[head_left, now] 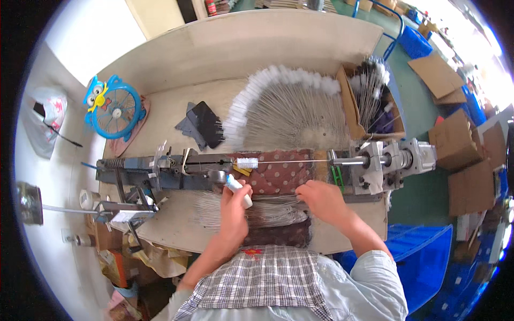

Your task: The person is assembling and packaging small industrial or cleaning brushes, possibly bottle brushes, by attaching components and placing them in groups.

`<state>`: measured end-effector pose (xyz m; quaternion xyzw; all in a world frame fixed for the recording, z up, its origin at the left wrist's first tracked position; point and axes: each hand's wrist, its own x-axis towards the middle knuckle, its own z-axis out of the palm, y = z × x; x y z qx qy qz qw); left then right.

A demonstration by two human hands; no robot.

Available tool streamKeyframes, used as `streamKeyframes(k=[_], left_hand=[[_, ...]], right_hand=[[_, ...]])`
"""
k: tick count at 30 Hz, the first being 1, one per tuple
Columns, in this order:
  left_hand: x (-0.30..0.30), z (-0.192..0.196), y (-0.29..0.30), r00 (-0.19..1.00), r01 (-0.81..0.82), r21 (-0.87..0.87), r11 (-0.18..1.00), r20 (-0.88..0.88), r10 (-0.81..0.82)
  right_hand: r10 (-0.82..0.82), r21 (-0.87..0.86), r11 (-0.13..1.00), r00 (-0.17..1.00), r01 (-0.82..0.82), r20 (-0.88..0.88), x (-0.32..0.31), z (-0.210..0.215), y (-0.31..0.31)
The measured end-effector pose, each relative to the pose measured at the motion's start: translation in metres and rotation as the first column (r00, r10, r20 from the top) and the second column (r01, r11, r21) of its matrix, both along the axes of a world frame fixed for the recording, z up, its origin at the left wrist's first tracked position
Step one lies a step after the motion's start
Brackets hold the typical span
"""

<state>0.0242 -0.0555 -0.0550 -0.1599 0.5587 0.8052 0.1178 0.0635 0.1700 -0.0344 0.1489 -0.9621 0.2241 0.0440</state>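
Observation:
My left hand point(234, 211) is wrapped round a white tube-shaped handle point(241, 195) with blue near its upper end. That end meets a round metal knob point(217, 176) on the bench machine; whether they are joined I cannot tell. My right hand point(325, 201) is closed in a pinch at the near edge of a dotted red-brown cloth point(281, 174), beside a bundle of thin wires point(278, 213). What its fingertips hold is hidden. Beyond both hands, a white bristle brush point(247, 162) lies in line with the machine, its wire stem point(294, 161) running right to a metal spindle point(350, 160).
Many white-tipped wire brushes point(289, 107) fan out at the back, left of a cardboard box point(350, 104) of brushes. A dark phone-like slab point(206, 124) and a blue fan point(115, 109) stand farther left. A blue crate point(423, 262) is at the near right.

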Motion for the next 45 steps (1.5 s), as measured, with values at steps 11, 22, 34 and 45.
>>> streamKeyframes(k=[11, 22, 34, 45], left_hand=[[-0.001, 0.097, -0.054, 0.964, -0.050, 0.778, 0.627, 0.202, -0.173], [-0.021, 0.064, 0.027, 0.539, 0.360, -0.580, 0.731, -0.511, -0.670], [-0.099, 0.011, 0.097, 0.464, -0.337, -0.941, 0.037, -0.200, -0.863], [0.002, 0.022, -0.011, 0.703, -0.084, -0.833, 0.547, -0.439, -0.560]], right_hand=[[0.075, 0.246, 0.965, 0.996, -0.087, 0.058, -0.010, 0.057, -0.004], [-0.256, -0.145, 0.961, 0.957, 0.237, -0.134, -0.048, 0.098, 0.047], [-0.045, -0.070, 0.997, 0.999, 0.045, 0.002, -0.063, 0.070, 0.058], [0.346, -0.183, 0.893, 0.886, -0.412, -0.308, -0.110, 0.056, -0.062]])
